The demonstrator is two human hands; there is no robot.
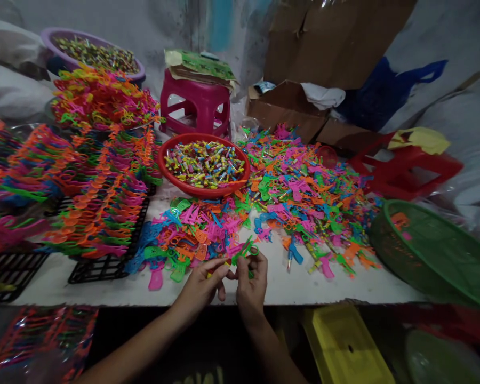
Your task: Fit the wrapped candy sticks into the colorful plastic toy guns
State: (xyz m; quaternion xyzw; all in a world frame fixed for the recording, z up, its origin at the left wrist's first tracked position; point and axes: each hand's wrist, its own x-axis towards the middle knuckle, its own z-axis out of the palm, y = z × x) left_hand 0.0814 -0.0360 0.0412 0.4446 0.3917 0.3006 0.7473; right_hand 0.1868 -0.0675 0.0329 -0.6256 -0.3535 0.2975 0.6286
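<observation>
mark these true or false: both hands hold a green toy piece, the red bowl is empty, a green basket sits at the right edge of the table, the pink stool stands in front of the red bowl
1. Both hands hold a green toy piece: true. The left hand and right hand pinch the green toy piece between them.
2. The red bowl is empty: false. The red bowl is full of small colourful tubes.
3. A green basket sits at the right edge of the table: true. The green basket lies there, tilted.
4. The pink stool stands in front of the red bowl: false. The pink stool stands behind it.
</observation>
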